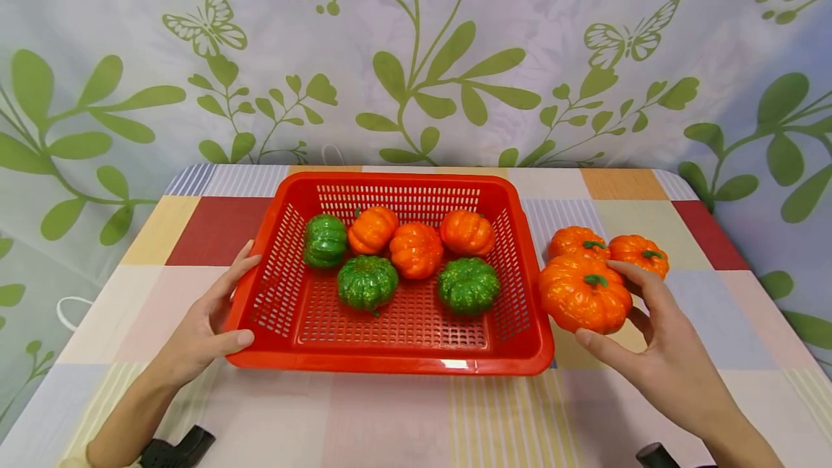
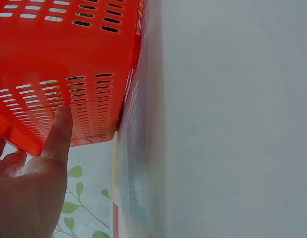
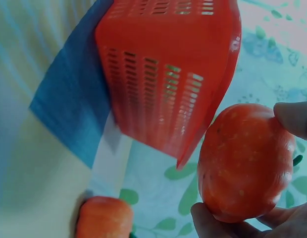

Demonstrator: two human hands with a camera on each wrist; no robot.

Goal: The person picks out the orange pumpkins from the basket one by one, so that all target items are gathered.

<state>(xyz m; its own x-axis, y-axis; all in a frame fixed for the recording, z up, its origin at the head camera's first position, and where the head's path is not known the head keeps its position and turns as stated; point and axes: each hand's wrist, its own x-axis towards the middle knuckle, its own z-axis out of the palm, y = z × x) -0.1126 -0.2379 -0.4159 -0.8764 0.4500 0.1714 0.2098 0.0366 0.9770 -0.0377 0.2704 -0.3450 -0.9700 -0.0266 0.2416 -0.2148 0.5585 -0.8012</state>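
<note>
A red plastic basket (image 1: 390,362) with slotted walls stands on the table. My left hand (image 1: 201,323) grips its left rim, thumb on top; in the left wrist view, one finger lies against the outer wall. Inside are three green toy pumpkins, among them a front one (image 1: 367,282), and three orange ones, among them the middle one (image 1: 417,250). My right hand (image 1: 663,352) holds a larger orange pumpkin (image 1: 585,295) between thumb and fingers, just outside the right rim. The right wrist view shows this pumpkin (image 3: 247,163) raised off the table.
Two more orange pumpkins, one on the left (image 1: 576,242) and one on the right (image 1: 640,253), sit on the table right of the basket, behind the held one. A patchwork cloth (image 1: 390,417) covers the table. Behind hangs a leaf-and-butterfly curtain (image 1: 325,35).
</note>
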